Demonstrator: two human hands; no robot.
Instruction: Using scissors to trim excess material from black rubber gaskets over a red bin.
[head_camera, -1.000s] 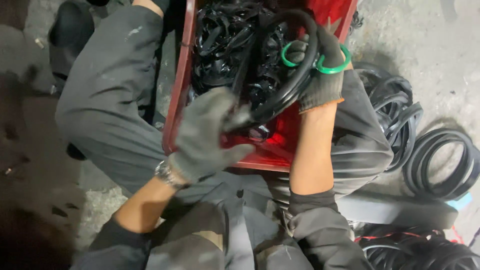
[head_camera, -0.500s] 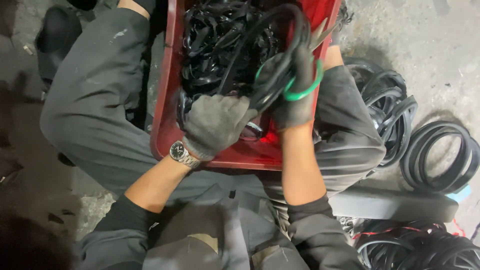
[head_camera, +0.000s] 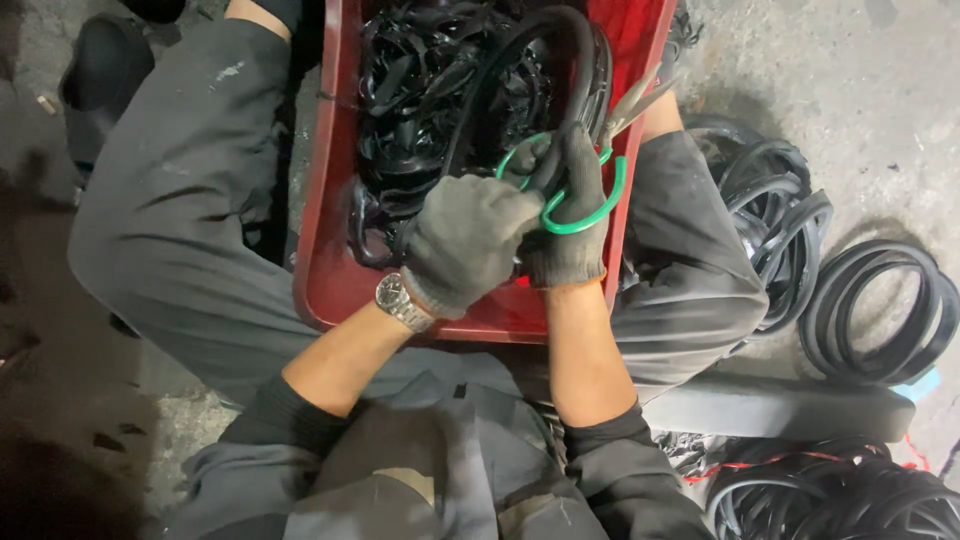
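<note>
While both gloved hands meet in the middle of the frame, the right hand (head_camera: 568, 225) is closed through the green handles of the scissors (head_camera: 585, 165), and the left hand (head_camera: 468, 240) is closed beside it, touching it, on the lower end of a thick black rubber ring (head_camera: 560, 45). This ring rises from the grip in an arch toward the upper middle of the frame, and the scissor blades point up and right, just beside it. Below the ring is a red tub (head_camera: 335, 270) full of black rubber strips (head_camera: 420, 100), held between the knees. I think the blades could slip on the thick rubber and reach the left glove, because the two hands are so close. More black rings (head_camera: 870, 310) lie on the floor at the right.
</note>
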